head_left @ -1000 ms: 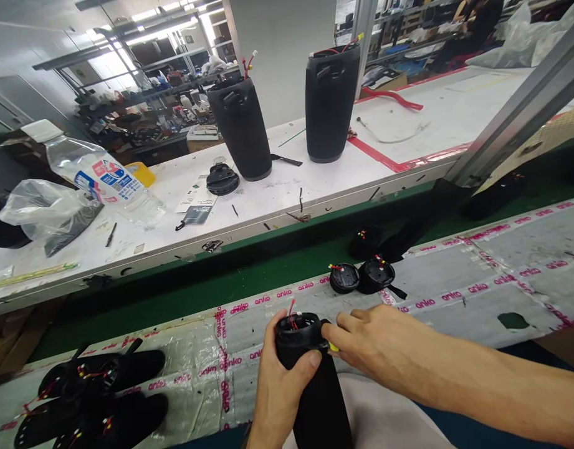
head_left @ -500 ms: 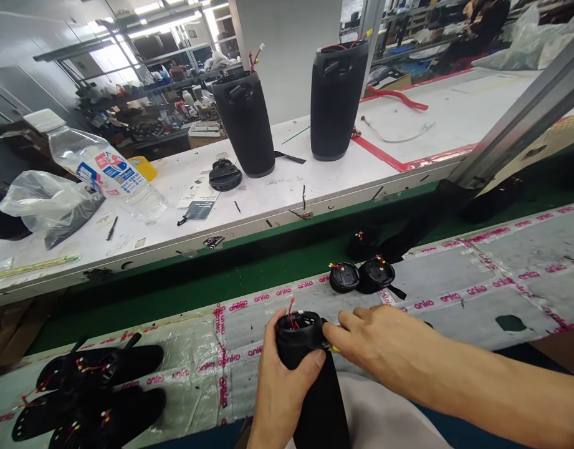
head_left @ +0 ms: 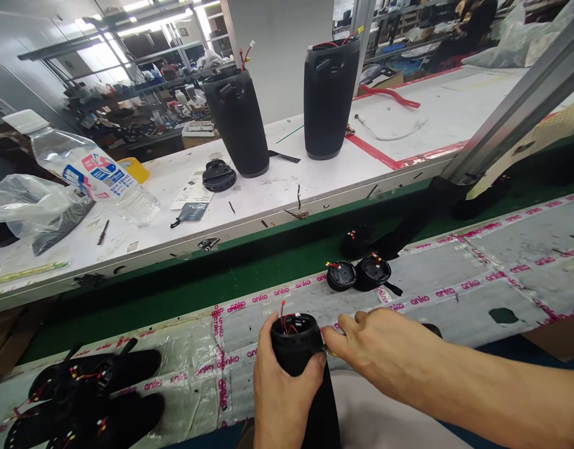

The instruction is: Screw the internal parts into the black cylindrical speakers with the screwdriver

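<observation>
Black parts pile (head_left: 85, 399): flat black pieces with red wires, lying at the near left on the taped plastic sheet (head_left: 455, 293).
Water bottle (head_left: 88, 171): on its side on the white table (head_left: 315, 181) at far left, beside a crumpled clear bag (head_left: 32, 209).
Left hand (head_left: 282, 393): fingers clenched around the upper part of the speaker shell, thumb pressed across its front just under the rim.
Speaker shell (head_left: 305, 374): black fabric-covered cylinder, held upright at the bottom centre, close to the person's body; its top is open, with red and white wires standing out of it.
Right hand (head_left: 384, 352): comes in from the right; its fingertips (head_left: 331, 340) touch the rim of the shell on its right side and pinch something small there, too hidden to name.
Round caps (head_left: 359, 274): two black discs with red wires, touching each other on the sheet beyond the right hand.
Standing speakers (head_left: 328, 100): two tall black bodies upright on the white table, wires poking from their tops.
</observation>
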Demonstrator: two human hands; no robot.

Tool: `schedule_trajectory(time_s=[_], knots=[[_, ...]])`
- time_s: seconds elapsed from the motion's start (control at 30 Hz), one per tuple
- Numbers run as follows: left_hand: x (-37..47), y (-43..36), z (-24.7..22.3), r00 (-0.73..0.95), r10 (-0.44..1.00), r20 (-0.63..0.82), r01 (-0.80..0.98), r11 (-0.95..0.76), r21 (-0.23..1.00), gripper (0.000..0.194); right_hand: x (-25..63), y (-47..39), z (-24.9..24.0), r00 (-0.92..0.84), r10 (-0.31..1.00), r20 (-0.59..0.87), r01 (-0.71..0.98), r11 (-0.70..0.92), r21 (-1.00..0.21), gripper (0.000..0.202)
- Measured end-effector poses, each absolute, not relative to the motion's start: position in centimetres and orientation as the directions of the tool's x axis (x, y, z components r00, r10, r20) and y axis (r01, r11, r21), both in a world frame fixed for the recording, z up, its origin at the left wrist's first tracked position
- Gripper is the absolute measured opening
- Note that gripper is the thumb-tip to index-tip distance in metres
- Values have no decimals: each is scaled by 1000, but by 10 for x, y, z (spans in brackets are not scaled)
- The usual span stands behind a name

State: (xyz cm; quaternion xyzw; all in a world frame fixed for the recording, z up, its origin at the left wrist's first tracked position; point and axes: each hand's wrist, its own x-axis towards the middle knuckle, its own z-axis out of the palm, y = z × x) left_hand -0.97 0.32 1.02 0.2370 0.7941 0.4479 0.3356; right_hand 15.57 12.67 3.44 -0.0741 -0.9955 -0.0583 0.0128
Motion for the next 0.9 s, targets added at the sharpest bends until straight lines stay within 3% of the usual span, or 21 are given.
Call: schedule_trajectory(time_s=[0.17,0.27,0.33,0.4,0.6,0.9], knots=[[-12,5,7,-671,666,-326,45,476,878,81,153,129,33,-988,145,55,148,986,71,38],[-17,5,6,-607,720,-335,-84,361,929,83,156,137,40,-975,167,147,147,979,-140,26],[-22,3,3,-544,760,-357,-168,318,933,86,159,142,46,-940,293,173,235,926,-295,15],[-26,1,0,-522,759,-389,-220,321,921,90,163,145,48,-908,395,137,325,873,-363,7],[-29,0,0,-528,747,-404,-189,360,913,101,166,140,44,-941,337,23,320,912,-258,11],[-32,1,-7,-505,782,-366,-180,319,931,92,163,143,37,-956,266,120,254,961,-109,19]])
